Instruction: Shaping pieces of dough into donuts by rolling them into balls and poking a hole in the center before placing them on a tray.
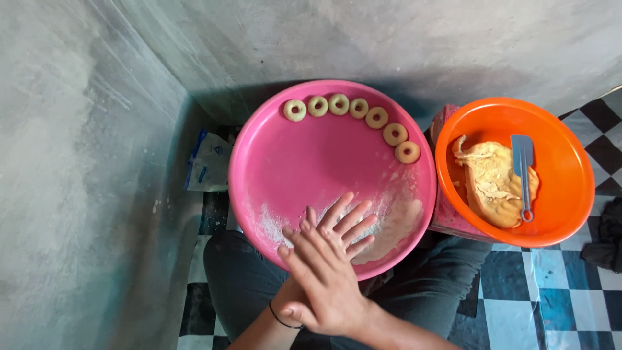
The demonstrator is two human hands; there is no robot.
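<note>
**Dough rings on a pink tray, in a grey concrete corner**

Dough rings (353, 116), seven of them, curve along the far rim of the pink tray (272, 162) resting on my lap. My right hand (327, 285) lies flat over my left hand (346, 227), palms pressed together, fingers spread above a floury patch; whether anything sits between them I cannot tell. Beside it, an orange bowl (557, 129) holds dough (492, 185) and a grey spatula (522, 172). Checkered floor (538, 304) below.

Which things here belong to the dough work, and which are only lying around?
In use: pink tray, seven dough rings, flour patch, orange bowl with dough lump and grey scraper, both hands pressed together.
Lying about: plastic bag, dark cloth.
</note>
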